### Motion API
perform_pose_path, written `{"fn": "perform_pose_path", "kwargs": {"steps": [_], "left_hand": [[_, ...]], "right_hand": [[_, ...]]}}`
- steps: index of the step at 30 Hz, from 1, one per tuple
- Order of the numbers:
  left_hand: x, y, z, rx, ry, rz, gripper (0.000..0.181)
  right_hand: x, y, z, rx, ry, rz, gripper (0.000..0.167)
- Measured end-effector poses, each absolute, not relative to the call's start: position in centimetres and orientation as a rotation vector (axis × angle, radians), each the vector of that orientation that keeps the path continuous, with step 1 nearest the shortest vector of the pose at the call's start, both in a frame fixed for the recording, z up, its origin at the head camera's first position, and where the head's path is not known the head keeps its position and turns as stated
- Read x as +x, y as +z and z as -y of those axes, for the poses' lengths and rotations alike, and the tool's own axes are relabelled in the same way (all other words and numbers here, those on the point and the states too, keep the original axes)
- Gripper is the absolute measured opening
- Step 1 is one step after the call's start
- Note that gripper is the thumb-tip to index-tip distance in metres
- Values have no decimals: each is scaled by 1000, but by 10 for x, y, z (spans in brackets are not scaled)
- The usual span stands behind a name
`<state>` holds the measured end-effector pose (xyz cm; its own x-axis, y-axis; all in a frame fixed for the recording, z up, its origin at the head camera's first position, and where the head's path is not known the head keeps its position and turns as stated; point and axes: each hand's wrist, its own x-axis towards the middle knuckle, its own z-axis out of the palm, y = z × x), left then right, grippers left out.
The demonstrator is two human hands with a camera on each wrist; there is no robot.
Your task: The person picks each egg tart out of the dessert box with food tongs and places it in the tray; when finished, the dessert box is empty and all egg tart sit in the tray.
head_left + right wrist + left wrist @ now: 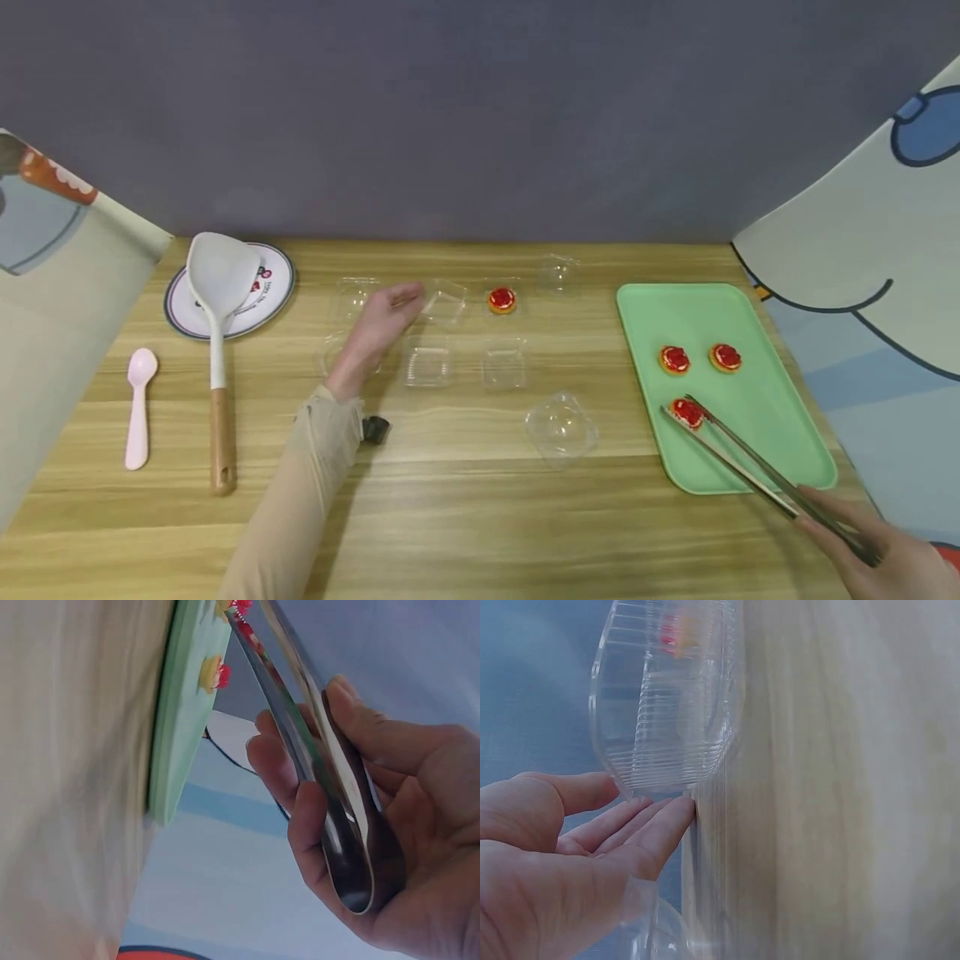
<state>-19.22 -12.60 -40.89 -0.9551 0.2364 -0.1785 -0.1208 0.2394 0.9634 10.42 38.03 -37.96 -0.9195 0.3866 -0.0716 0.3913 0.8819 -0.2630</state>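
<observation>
My right hand (877,546) holds metal tongs (349,817), fingers curled round their arms. The tong tips stand on either side of a small tart with red topping (687,412) on the green tray (757,450); whether they squeeze it I cannot tell. Two more tarts, one of them this tart (726,357), sit farther back on the tray. My left hand (382,321) is at the near side of a clear plastic box (445,302), thumb and fairly straight fingertips at its edge in the left wrist view. Another tart (502,300) sits in the clear box to the right.
More clear boxes (428,362) and domed lids (562,427) lie around the middle. On the left are a white turner with wooden handle (217,367), a plate (273,292) beneath it and a pink spoon (138,408). A dark wall (480,125) closes the back.
</observation>
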Motion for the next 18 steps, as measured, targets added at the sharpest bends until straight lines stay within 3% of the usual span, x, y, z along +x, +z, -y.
{"fn": "perform_pose_path", "kwargs": {"steps": [8, 18], "left_hand": [[-194, -409, 128, 95, 1772, -2212, 50], [-194, -411, 128, 106, 1790, -2200, 49]], "right_hand": [[112, -388, -385, 775, -491, -2980, 49], [117, -392, -391, 755, -541, -2957, 50]]}}
